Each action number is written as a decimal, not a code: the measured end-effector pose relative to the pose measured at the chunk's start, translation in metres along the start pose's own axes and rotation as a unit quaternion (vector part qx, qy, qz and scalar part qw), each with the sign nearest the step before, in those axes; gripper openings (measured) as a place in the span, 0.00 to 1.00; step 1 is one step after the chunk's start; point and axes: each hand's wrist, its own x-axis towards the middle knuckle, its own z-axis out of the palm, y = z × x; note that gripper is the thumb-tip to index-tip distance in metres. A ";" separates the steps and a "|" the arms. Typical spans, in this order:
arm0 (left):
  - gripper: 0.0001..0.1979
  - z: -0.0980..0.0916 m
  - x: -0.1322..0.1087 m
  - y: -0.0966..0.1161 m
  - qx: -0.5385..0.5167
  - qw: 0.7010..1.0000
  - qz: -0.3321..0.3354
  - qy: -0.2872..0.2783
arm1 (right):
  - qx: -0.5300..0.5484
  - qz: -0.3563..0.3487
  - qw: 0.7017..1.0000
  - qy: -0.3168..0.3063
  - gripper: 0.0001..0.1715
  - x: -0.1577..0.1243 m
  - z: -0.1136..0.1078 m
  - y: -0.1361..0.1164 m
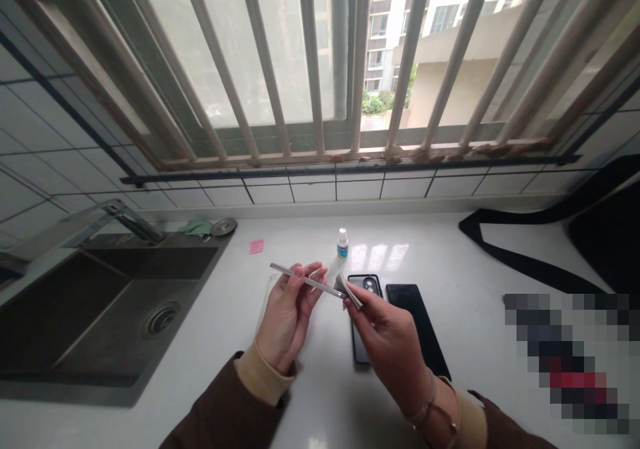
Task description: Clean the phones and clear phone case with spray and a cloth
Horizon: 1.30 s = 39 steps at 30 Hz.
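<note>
My left hand (290, 312) grips a phone (313, 282), which I see edge-on as a thin silver-sided slab, tilted down to the right. My right hand (385, 336) pinches a folded grey cloth (353, 294) against the phone's right end. Below my right hand lies a black phone case (358, 342) with a camera cut-out, partly covered by the hand. A flat black slab (410, 302) rests beside the case. Just beyond my hands stands a small white bottle (342, 246) with a blue label. The phone's faces are hidden from view.
On the left is a steel sink (105, 322) with a faucet (133, 222). Near it lie a green cloth (196, 228), a metal drain strainer (223, 226) and a pink note (257, 246). A black strap (520, 252) and bag occupy the right. The barred window (310, 69) stands behind the white counter (295, 232).
</note>
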 end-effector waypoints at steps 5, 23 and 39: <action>0.28 -0.001 -0.002 -0.006 0.064 0.990 0.123 -0.014 | 0.133 0.195 0.971 -0.029 0.24 0.001 0.007 0.013; 0.28 -0.010 0.009 -0.007 0.132 0.979 0.152 -0.014 | 0.376 0.336 0.864 -0.006 0.31 0.005 0.014 0.015; 0.24 0.005 -0.007 -0.009 0.045 0.997 -0.054 -0.036 | 0.435 0.370 0.821 -0.006 0.25 0.013 0.015 0.003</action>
